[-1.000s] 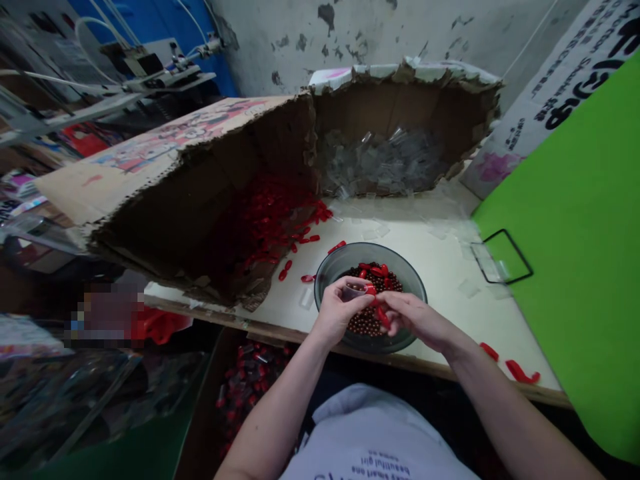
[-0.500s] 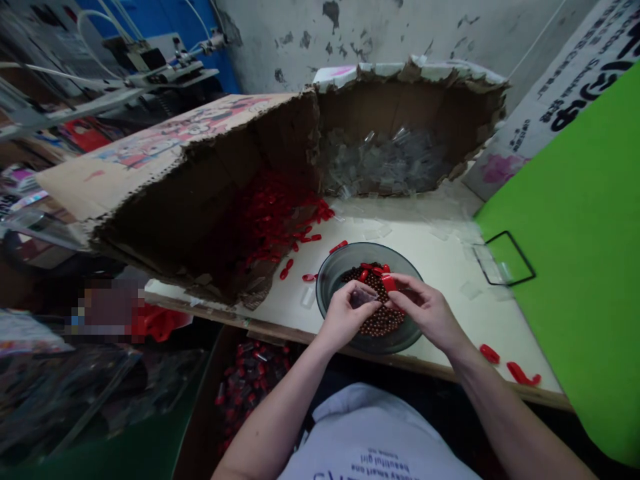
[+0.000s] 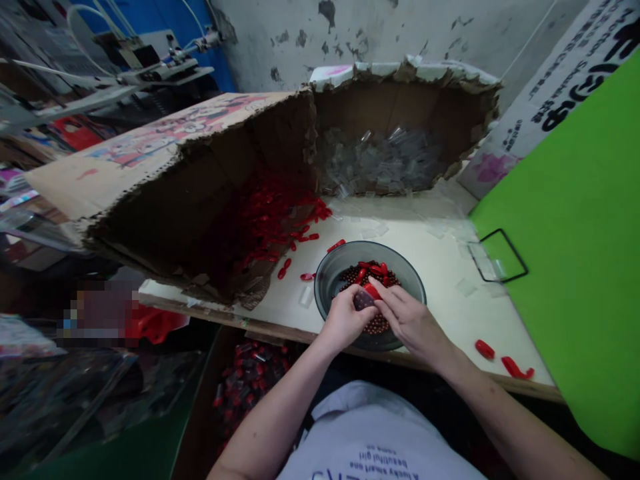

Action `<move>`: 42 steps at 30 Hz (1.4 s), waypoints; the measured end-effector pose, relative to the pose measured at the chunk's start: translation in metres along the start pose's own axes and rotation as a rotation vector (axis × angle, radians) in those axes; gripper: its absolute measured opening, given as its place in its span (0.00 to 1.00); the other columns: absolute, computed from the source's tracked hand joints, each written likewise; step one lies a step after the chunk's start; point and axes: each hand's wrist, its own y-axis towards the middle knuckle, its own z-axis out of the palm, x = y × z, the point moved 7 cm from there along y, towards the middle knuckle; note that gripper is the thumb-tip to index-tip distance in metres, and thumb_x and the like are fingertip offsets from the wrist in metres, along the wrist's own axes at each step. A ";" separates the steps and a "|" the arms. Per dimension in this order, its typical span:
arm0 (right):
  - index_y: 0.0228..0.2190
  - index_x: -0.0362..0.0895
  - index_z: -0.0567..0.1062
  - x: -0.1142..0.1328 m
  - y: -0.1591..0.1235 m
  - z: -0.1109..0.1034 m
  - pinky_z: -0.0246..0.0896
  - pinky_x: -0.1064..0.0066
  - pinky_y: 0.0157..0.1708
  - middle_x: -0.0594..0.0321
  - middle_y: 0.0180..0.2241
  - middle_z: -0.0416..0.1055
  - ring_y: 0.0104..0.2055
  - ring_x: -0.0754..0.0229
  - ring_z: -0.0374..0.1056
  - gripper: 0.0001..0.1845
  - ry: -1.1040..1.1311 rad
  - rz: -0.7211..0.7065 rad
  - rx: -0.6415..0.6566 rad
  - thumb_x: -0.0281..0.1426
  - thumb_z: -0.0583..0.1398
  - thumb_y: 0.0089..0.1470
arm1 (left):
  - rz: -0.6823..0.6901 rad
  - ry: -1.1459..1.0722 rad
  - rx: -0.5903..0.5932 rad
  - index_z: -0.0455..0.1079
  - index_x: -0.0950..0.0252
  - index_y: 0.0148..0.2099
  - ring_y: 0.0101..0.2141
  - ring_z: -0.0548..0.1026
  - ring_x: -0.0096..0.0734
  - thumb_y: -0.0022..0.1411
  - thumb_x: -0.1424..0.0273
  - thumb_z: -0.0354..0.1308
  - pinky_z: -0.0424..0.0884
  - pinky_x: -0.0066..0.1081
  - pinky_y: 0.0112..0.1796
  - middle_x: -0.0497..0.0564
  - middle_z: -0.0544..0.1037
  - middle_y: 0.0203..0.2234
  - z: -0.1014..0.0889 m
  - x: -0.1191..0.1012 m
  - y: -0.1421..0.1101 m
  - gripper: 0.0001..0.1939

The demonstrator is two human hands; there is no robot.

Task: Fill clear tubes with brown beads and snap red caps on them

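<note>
Over a grey bowl my two hands meet. My left hand is closed on a small clear plastic case. With the fingers of my right hand I hold a red plastic cap against the open end of that case. How far the cap sits on the case is hidden by my fingers. Copper-brown beads lie in the bowl, and several red caps rest on top of them.
Behind the bowl, torn cardboard boxes hold a heap of red caps and a pile of clear cases. Loose red pieces lie at right by a green panel. Below the table edge stands a box of red-and-clear pieces.
My right hand has moved left and brought the red cap from beside the clear case up against it. My left hand stays nearly in place. The view has shifted slightly.
</note>
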 end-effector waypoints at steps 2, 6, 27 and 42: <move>0.63 0.43 0.56 0.004 -0.003 0.004 0.68 0.64 0.41 0.54 0.38 0.70 0.37 0.56 0.70 0.26 -0.126 -0.051 0.032 0.33 0.46 0.66 | -0.020 0.001 0.015 0.65 0.65 0.29 0.22 0.59 0.22 0.48 0.71 0.60 0.54 0.24 0.24 0.42 0.64 0.19 0.001 0.004 0.001 0.06; 0.61 0.38 0.58 0.007 -0.005 0.005 0.68 0.65 0.34 0.54 0.35 0.70 0.32 0.57 0.68 0.25 -0.270 -0.147 0.087 0.32 0.45 0.66 | -0.020 0.007 0.079 0.66 0.66 0.29 0.23 0.60 0.23 0.48 0.70 0.62 0.55 0.24 0.24 0.43 0.65 0.20 0.003 0.010 0.000 0.08; 0.52 0.49 0.72 -0.037 0.029 -0.027 0.62 0.64 0.47 0.59 0.40 0.72 0.41 0.57 0.68 0.22 0.539 0.252 -0.149 0.44 0.50 0.63 | -0.194 -0.482 0.283 0.67 0.64 0.37 0.19 0.64 0.20 0.57 0.54 0.58 0.54 0.22 0.20 0.46 0.70 0.21 0.017 -0.016 0.004 0.17; 0.55 0.48 0.69 0.007 0.035 0.015 0.62 0.68 0.43 0.60 0.37 0.70 0.39 0.60 0.66 0.27 1.231 0.242 0.276 0.46 0.46 0.63 | -0.206 -0.253 0.584 0.62 0.65 0.29 0.15 0.59 0.19 0.57 0.52 0.56 0.53 0.23 0.17 0.45 0.68 0.16 0.038 -0.019 -0.025 0.20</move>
